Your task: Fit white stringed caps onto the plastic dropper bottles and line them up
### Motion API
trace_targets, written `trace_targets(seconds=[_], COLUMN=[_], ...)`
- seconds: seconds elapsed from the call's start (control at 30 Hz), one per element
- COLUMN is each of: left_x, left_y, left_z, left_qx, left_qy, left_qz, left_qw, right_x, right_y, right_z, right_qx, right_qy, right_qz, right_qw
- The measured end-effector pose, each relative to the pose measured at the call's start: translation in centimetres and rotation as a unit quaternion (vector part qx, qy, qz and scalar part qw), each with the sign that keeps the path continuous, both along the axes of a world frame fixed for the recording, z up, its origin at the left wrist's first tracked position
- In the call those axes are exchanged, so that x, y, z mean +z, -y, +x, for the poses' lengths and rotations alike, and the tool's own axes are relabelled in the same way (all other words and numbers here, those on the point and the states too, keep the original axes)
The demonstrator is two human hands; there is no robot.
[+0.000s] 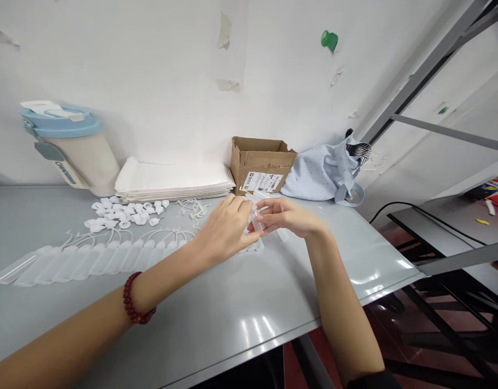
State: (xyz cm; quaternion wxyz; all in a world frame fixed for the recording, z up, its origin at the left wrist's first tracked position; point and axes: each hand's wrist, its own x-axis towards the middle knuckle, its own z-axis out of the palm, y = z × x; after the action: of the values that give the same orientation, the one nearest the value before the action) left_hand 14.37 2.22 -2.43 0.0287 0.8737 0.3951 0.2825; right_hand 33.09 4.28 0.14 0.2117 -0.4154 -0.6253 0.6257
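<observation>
Both my hands meet over the grey table [232,308], just in front of a small cardboard box [260,165]. My left hand [223,228], with a red bead bracelet [132,299] on its wrist, curls its fingers around a small clear plastic tube [254,216]. My right hand [287,215] pinches the same tube from the other side. A long row of clear plastic tubes [86,262] lies flat on the table to the left of my hands. Behind that row sit a heap of small white caps [125,212] and some thin white strings [194,208].
A stack of white sheets [173,181] and a cream jug with a blue lid [72,146] stand against the back wall. A light blue cloth bag [325,173] lies right of the box. The table's edge runs along the lower right, with a black cable [394,208] and metal frame beyond.
</observation>
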Motion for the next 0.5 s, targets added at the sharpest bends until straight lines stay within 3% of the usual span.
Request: trace_targets(seconds=[0.23,0.5], left_x=[-0.9,-2.5], left_y=[-0.4,-0.7], left_z=[3.2,4.5], left_qx=[-0.005,-0.009], left_qy=[-0.045,-0.107], left_qz=[-0.088,-0.1], left_qw=[0.995,0.989], right_x=[0.3,0.1], right_y=[-0.2,-0.7], right_z=[2.4,2.3], right_qx=[0.018,0.006], right_qy=[0.223,0.341], right_qz=[0.062,0.123], right_qw=[0.973,0.932])
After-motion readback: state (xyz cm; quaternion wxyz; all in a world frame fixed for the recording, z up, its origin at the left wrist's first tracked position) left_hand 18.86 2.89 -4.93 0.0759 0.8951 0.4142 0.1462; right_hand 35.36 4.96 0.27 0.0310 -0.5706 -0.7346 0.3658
